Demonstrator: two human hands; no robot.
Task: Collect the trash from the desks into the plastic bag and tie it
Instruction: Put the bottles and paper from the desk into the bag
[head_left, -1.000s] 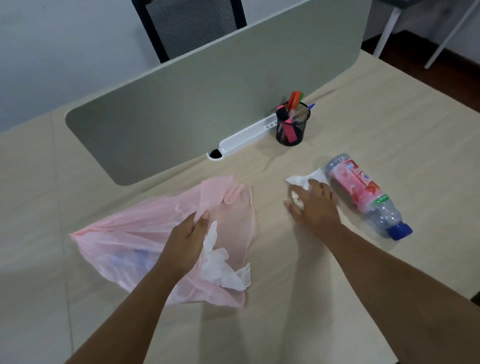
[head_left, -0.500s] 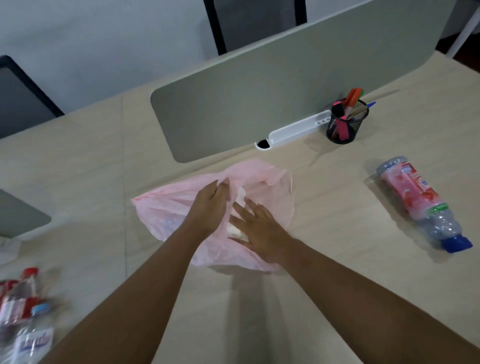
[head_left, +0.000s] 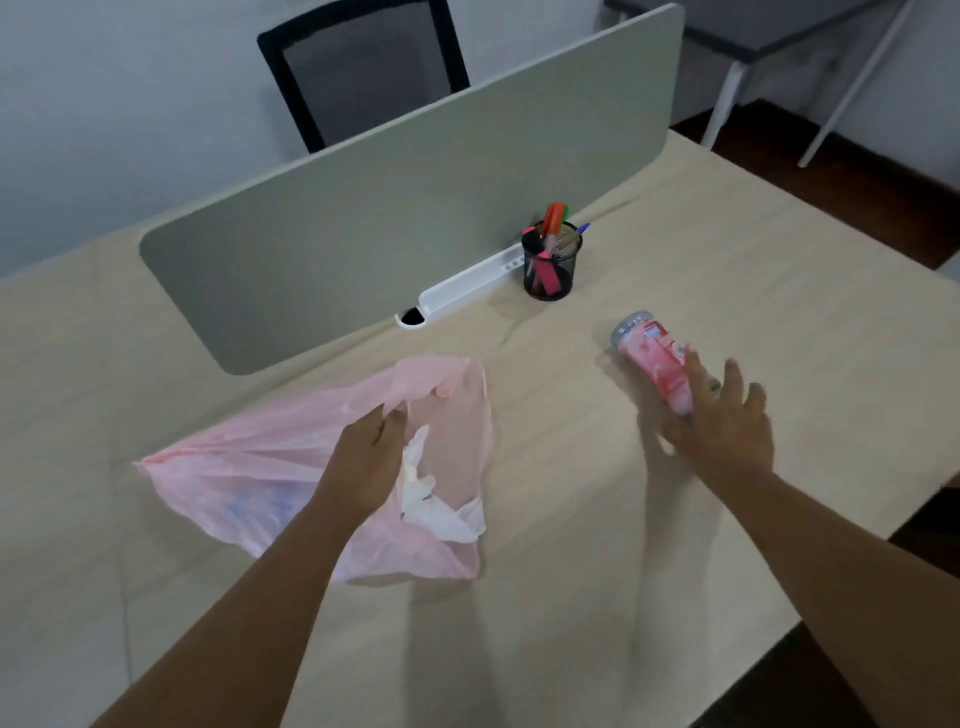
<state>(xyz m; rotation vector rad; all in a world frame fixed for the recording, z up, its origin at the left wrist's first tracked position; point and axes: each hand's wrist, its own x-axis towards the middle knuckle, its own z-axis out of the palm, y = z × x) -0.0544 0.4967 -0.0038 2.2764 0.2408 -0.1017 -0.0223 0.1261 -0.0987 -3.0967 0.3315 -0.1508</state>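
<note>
A thin pink plastic bag (head_left: 270, 457) lies flat on the beige desk (head_left: 545, 623), its mouth facing right. My left hand (head_left: 366, 460) pinches the bag's upper rim and holds the mouth apart. Crumpled white tissue (head_left: 431, 506) shows inside the mouth, and a faint bluish item lies deeper in the bag. To the right, a plastic bottle with a pink label (head_left: 652, 361) lies on its side. My right hand (head_left: 719, 423) hovers over its near end with fingers spread, covering the cap; contact is unclear.
A grey divider panel (head_left: 395, 223) runs across the desk with a white cable tray (head_left: 462, 288) at its foot. A black mesh pen cup (head_left: 549, 265) stands beside it. A black chair (head_left: 363, 73) sits behind. The desk's right edge drops to dark floor.
My right hand left the bag's mouth, where it put the tissue, and moved right over the bottle. My left hand still holds the bag's rim. The camera swung back to the right.
</note>
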